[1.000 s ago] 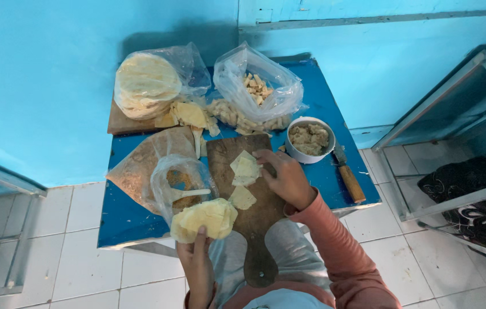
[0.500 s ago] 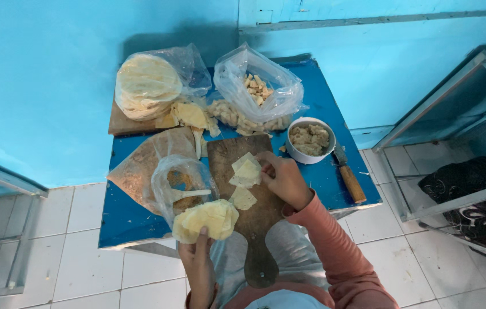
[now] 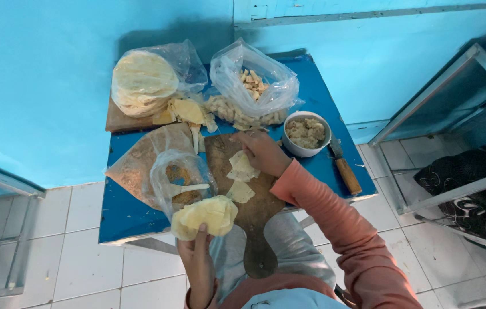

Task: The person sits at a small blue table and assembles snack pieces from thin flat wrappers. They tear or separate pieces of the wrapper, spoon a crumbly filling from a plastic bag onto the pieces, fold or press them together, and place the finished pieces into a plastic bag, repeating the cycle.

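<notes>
Left grip (image 3: pixel 197 260) clasps a stack of pale dough sheets (image 3: pixel 204 216) above the surface edge; right grip (image 3: pixel 261 151) pinches a thin wrapper (image 3: pixel 242 167) on the wooden board (image 3: pixel 254 217). Soft, floppy, tearable; best lifted by corners.
</notes>
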Motion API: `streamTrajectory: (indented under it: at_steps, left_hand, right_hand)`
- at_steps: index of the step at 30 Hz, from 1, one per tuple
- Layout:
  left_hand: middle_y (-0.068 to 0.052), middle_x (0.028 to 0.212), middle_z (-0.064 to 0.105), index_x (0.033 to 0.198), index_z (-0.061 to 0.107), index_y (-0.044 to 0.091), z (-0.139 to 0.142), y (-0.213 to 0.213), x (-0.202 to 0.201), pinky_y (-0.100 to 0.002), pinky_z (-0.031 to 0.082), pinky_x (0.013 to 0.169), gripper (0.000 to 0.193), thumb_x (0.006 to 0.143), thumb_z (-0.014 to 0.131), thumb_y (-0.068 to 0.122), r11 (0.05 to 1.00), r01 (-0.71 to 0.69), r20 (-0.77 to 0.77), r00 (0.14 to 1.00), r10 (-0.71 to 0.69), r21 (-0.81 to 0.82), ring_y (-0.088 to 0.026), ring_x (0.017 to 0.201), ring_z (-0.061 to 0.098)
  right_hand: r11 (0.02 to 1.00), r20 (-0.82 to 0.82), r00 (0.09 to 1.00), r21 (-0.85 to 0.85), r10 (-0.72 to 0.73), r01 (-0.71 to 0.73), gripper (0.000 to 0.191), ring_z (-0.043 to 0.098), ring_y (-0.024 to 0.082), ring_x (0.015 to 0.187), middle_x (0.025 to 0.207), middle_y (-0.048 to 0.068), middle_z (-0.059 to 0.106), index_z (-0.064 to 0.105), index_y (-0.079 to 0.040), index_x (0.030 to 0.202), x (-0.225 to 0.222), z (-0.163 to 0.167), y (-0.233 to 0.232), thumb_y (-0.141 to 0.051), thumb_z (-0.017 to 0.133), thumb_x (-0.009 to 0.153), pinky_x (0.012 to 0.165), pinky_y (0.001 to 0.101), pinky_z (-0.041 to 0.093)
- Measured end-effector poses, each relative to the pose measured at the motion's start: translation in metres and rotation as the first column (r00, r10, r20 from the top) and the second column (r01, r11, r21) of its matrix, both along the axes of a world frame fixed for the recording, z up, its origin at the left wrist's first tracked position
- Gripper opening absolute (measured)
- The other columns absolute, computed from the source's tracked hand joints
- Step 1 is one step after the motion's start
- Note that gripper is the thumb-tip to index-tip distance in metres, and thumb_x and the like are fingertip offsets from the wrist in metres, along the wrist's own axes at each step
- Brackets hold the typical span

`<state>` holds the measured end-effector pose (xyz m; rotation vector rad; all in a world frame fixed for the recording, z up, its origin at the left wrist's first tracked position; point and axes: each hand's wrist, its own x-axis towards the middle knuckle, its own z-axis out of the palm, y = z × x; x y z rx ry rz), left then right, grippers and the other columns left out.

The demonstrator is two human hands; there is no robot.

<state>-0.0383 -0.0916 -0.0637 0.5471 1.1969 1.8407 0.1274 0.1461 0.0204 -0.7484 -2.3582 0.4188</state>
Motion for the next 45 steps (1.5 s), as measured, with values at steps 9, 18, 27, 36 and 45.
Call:
streamTrajectory:
  at_steps: [9, 18, 27, 36, 45]
  left_hand:
    - [-0.017, 0.128, 0.068, 0.141, 0.049, -0.003, 0.015, 0.001, 0.001, -0.037, 0.059, 0.092, 0.047, 0.099, 0.059, 0.016, 1.0, -0.004, 0.039, 0.999, 0.003, 0.025, -0.024, 0.114, 0.07]
    - [-0.019, 0.125, 0.069, 0.139, 0.051, -0.006, 0.016, 0.002, 0.0, -0.037, 0.059, 0.09, 0.046, 0.1, 0.059, 0.015, 0.999, 0.008, -0.004, 1.0, -0.008, 0.032, -0.025, 0.111, 0.071]
    - [-0.019, 0.124, 0.069, 0.137, 0.052, -0.006, 0.017, 0.001, -0.001, -0.036, 0.058, 0.092, 0.044, 0.1, 0.059, 0.016, 0.999, 0.017, 0.002, 1.0, -0.017, 0.031, -0.024, 0.111, 0.07]
    - [-0.019, 0.124, 0.069, 0.137, 0.051, -0.006, 0.013, 0.001, 0.0, -0.036, 0.059, 0.089, 0.045, 0.1, 0.06, 0.017, 1.0, 0.012, -0.023, 1.0, -0.012, 0.021, -0.025, 0.109, 0.071]
    - [-0.02, 0.125, 0.068, 0.138, 0.05, -0.006, 0.015, 0.0, 0.001, -0.036, 0.059, 0.089, 0.046, 0.1, 0.059, 0.017, 1.0, 0.017, -0.036, 0.999, -0.017, 0.011, -0.024, 0.11, 0.07]
  right_hand:
    - [0.908, -0.127, 0.985, -0.388, 0.116, -0.157, 0.074, 0.068, 0.015, 0.076, 0.096, 0.005, 0.065, 0.047, -0.012, 0.144, 0.005, 0.007, -0.003, -0.001, 0.077, 0.077, 0.069, 0.0292, 0.056]
    - [0.982, -0.054, 0.991, -0.137, 0.124, -0.131, 0.059, 0.071, 0.03, 0.086, 0.095, 0.012, 0.071, 0.047, -0.009, 0.146, 0.003, 0.012, -0.001, 0.001, 0.065, 0.091, 0.075, 0.0393, 0.055]
    - [0.982, -0.092, 0.996, -0.191, -0.015, -0.003, 0.061, 0.076, 0.028, 0.083, 0.092, 0.013, 0.075, 0.054, -0.009, 0.141, 0.002, 0.019, 0.011, 0.005, 0.068, 0.084, 0.075, 0.0367, 0.059]
    - [0.993, -0.116, 0.991, -0.104, -0.062, 0.05, 0.059, 0.074, 0.03, 0.093, 0.102, 0.015, 0.074, 0.052, -0.008, 0.142, 0.0, 0.015, 0.009, 0.006, 0.066, 0.086, 0.079, 0.0377, 0.059]
    - [0.999, 0.017, 1.0, 0.036, -0.01, 0.009, 0.048, 0.063, 0.033, 0.099, 0.098, 0.012, 0.068, 0.062, -0.012, 0.133, 0.002, 0.011, 0.002, 0.002, 0.067, 0.087, 0.087, 0.043, 0.052]
